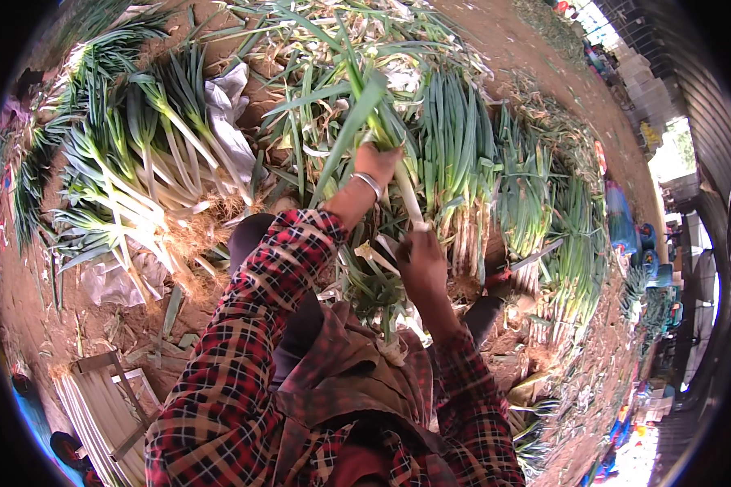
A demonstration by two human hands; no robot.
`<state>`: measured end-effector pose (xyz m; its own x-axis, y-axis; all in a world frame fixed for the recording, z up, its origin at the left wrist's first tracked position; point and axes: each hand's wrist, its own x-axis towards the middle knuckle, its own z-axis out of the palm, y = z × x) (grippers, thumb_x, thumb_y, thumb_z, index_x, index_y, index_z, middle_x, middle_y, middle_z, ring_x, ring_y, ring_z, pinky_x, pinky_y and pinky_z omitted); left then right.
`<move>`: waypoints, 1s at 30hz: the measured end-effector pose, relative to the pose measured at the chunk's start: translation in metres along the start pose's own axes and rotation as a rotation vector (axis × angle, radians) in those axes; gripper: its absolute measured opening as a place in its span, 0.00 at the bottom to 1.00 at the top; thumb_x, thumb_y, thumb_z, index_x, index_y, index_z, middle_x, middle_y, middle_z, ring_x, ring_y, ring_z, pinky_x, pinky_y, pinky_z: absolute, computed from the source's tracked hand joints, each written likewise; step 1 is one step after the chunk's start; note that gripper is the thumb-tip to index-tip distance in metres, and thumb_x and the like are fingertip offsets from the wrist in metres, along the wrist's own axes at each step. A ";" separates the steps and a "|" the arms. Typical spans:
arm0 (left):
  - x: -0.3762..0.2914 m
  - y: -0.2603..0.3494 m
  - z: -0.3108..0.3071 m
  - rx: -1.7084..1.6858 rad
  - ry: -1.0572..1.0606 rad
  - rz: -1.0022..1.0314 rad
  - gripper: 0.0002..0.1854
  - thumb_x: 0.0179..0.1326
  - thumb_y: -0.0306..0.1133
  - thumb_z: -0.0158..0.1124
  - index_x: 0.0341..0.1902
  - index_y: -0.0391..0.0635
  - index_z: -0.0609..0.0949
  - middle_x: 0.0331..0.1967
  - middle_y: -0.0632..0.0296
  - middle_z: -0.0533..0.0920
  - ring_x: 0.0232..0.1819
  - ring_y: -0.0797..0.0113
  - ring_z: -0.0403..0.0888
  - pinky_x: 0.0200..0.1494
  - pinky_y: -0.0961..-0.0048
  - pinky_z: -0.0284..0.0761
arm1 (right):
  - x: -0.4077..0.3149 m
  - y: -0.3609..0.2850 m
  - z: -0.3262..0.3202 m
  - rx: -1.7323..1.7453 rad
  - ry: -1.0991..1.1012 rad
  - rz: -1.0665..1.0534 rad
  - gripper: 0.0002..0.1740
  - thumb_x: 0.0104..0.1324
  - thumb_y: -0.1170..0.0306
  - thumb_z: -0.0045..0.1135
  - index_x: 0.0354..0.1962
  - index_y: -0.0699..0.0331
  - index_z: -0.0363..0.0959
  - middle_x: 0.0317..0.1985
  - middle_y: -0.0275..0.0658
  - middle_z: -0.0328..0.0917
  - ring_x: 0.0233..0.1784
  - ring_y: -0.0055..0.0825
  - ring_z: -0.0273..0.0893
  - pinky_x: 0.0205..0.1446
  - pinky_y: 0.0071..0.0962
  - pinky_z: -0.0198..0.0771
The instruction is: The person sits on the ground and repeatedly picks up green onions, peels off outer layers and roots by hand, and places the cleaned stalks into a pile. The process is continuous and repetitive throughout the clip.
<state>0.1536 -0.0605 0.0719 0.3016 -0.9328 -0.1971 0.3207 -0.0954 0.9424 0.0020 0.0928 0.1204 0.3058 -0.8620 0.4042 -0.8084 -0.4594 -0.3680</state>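
Observation:
In front of my body, my left hand [377,165] is closed around a leek [410,195] where its pale stem meets the green leaves. The leaves fan out away from me, above the hand. My right hand [424,265] has its fingers at the lower end of the same white stem; the exact fingertip contact is partly hidden. Stripped leaves and trimmings [365,283] lie beneath the hands, between my legs. To the left is a pile of leeks [158,176] with brown roots attached. To the right, a bundle of leeks [457,140] rests close by.
More leek bundles [527,182] line the right side. A knife blade [536,254] sticks out by my right knee. Leaf waste [396,30] covers the ground ahead. White plastic sheeting [226,94] lies by the left pile. A metal-framed stool [100,395] stands at lower left.

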 end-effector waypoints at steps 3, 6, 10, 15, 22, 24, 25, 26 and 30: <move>-0.016 0.044 0.005 -0.349 -0.053 -0.171 0.18 0.57 0.20 0.59 0.51 0.33 0.71 0.39 0.50 0.80 0.42 0.57 0.82 0.39 0.65 0.83 | -0.058 0.044 -0.046 -0.056 0.086 0.062 0.10 0.49 0.78 0.59 0.27 0.64 0.65 0.25 0.44 0.68 0.29 0.44 0.69 0.33 0.39 0.66; -0.014 0.082 -0.003 -0.522 0.063 -0.169 0.12 0.56 0.19 0.59 0.45 0.35 0.72 0.39 0.51 0.81 0.41 0.59 0.82 0.41 0.58 0.84 | -0.148 0.122 -0.087 -0.263 0.112 0.352 0.10 0.48 0.78 0.60 0.24 0.66 0.64 0.26 0.46 0.69 0.30 0.46 0.69 0.33 0.40 0.66; 0.002 0.088 -0.031 -0.735 -0.142 -0.011 0.09 0.60 0.26 0.59 0.42 0.38 0.72 0.34 0.52 0.81 0.38 0.59 0.82 0.37 0.58 0.84 | -0.274 0.222 -0.118 -0.502 -0.075 0.855 0.11 0.52 0.71 0.58 0.28 0.66 0.65 0.28 0.51 0.73 0.32 0.53 0.72 0.36 0.48 0.66; 0.006 0.077 -0.031 -0.822 -0.208 -0.056 0.10 0.65 0.30 0.53 0.46 0.38 0.72 0.34 0.56 0.78 0.35 0.63 0.80 0.37 0.60 0.81 | -0.186 0.187 -0.111 -0.329 -0.041 0.579 0.13 0.62 0.70 0.48 0.41 0.68 0.70 0.36 0.56 0.74 0.40 0.56 0.72 0.44 0.48 0.66; -0.024 0.089 -0.014 -0.985 -0.443 -0.114 0.15 0.61 0.43 0.58 0.42 0.45 0.70 0.29 0.62 0.72 0.27 0.68 0.70 0.34 0.67 0.71 | 0.026 0.003 -0.097 -0.031 0.079 0.083 0.13 0.66 0.71 0.48 0.46 0.68 0.71 0.41 0.50 0.77 0.42 0.40 0.78 0.41 0.33 0.77; -0.030 0.091 -0.006 -0.970 -0.419 -0.127 0.21 0.56 0.45 0.67 0.45 0.49 0.69 0.26 0.65 0.67 0.22 0.74 0.66 0.24 0.76 0.65 | 0.052 -0.005 -0.069 0.205 -0.199 0.223 0.18 0.68 0.66 0.45 0.50 0.69 0.68 0.44 0.54 0.75 0.41 0.38 0.78 0.41 0.31 0.77; -0.033 0.092 -0.007 -1.017 -0.513 -0.151 0.20 0.56 0.44 0.67 0.46 0.50 0.70 0.25 0.69 0.64 0.21 0.77 0.63 0.21 0.81 0.60 | 0.053 0.007 -0.052 0.385 -0.251 0.200 0.19 0.70 0.64 0.43 0.50 0.70 0.68 0.42 0.52 0.76 0.39 0.35 0.78 0.40 0.29 0.78; -0.032 0.091 -0.009 -1.033 -0.627 -0.162 0.21 0.58 0.44 0.66 0.48 0.50 0.71 0.25 0.70 0.63 0.20 0.79 0.61 0.20 0.82 0.58 | 0.055 0.020 -0.035 0.568 -0.309 0.189 0.20 0.71 0.62 0.40 0.49 0.72 0.68 0.40 0.49 0.77 0.38 0.32 0.78 0.40 0.28 0.78; -0.036 0.090 -0.024 -1.111 -0.971 -0.203 0.34 0.58 0.46 0.63 0.63 0.41 0.64 0.24 0.73 0.62 0.19 0.85 0.57 0.21 0.86 0.56 | 0.066 -0.019 -0.037 1.607 -0.624 0.776 0.21 0.67 0.64 0.51 0.51 0.72 0.66 0.38 0.41 0.77 0.37 0.27 0.76 0.40 0.27 0.73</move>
<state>0.1931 -0.0275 0.1573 -0.3884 -0.8408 0.3770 0.9214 -0.3580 0.1509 0.0187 0.0524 0.1852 0.5652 -0.7229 -0.3974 0.2226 0.5975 -0.7703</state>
